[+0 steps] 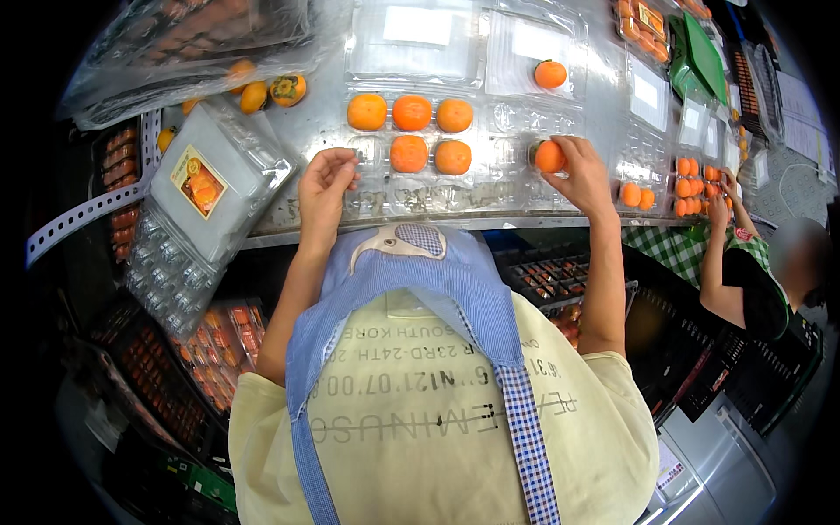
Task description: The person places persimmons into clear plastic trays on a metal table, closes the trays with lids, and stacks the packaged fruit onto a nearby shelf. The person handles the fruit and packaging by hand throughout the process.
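My right hand grips a persimmon over the near part of a clear plastic tray. My left hand holds nothing that I can see; its fingers are loosely curled at the left edge of another clear tray. In that tray several orange persimmons lie in two rows, calyx not showing. Its raised clear lid lies flat behind it, with a white label. One more persimmon rests on the lid behind the right tray, its green calyx partly visible.
Loose persimmons lie at the back left, beside stacked clear clamshell packs and plastic film. At the right, a co-worker's hands touch a filled tray. Crates of fruit stand below the metal table's front edge.
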Available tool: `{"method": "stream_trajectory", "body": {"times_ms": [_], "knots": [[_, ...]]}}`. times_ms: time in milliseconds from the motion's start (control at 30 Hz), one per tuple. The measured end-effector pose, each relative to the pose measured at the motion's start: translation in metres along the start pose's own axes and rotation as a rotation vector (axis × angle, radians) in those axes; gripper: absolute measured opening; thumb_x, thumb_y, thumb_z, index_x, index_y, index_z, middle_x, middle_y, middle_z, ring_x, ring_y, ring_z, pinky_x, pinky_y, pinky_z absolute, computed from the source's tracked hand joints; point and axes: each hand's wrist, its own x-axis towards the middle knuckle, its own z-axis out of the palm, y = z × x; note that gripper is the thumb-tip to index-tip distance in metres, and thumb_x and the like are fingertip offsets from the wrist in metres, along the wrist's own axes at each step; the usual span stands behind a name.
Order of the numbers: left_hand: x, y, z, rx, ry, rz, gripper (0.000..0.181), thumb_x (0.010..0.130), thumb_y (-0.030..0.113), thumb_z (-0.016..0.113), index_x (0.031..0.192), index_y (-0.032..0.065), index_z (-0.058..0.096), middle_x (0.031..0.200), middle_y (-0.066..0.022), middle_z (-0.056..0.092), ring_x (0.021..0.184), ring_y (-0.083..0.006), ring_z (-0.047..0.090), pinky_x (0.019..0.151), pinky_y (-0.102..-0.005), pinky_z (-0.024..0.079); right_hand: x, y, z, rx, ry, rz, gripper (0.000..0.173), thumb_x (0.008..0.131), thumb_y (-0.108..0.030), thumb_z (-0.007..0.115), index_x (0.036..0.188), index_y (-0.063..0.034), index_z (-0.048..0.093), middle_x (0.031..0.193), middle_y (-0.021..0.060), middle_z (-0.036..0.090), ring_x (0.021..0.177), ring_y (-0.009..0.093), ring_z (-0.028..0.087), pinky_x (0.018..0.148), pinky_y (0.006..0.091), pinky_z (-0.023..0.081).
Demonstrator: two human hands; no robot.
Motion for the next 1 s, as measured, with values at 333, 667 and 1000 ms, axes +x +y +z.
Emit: {"method": "stream_trajectory", "body": {"times_ms": [333,667,1000], "knots": [[-0.005,0.010,0.012,0.044,-0.145,0.041,0.017,0.088,0.008,0.059,0.105,0.0050,0.058,0.096,-0.0019,0.063,0.081,-0.0083,0.057,0.068,-0.0223,0.045,-0.031,-0.066,0.015,1.617,0.206,0.520,0.050,0.088,-0.037,0.056,0.118,0.0037,0.052,0.102,0.0117,0.060,0.087,0.017,0.057,0.072,0.0280,0.045],[-0.031,0.055,0.061,0.504,-0.442,0.487,0.040,0.070,0.011,0.078,0.105,0.0063,0.059,0.097,-0.0056,0.059,0.077,-0.0157,0.057,0.067,-0.0268,0.046,-0.010,-0.161,0.027,1.910,-0.063,0.673,0.059,0.090,-0.049,0.050,0.121,0.0012,0.050,0.105,0.0122,0.060,0.088,0.018,0.059,0.069,0.0287,0.046],[-0.026,0.041,0.054,0.516,-0.289,0.656,0.015,0.079,0.012,0.068,0.088,0.0049,0.058,0.079,-0.0086,0.059,0.068,-0.0247,0.059,0.058,-0.0334,0.046,-0.003,-0.165,0.036,1.874,-0.238,0.697,0.053,0.094,-0.051,0.039,0.115,-0.0035,0.051,0.087,0.0080,0.060,0.065,0.014,0.053,0.059,0.0260,0.043]]}}
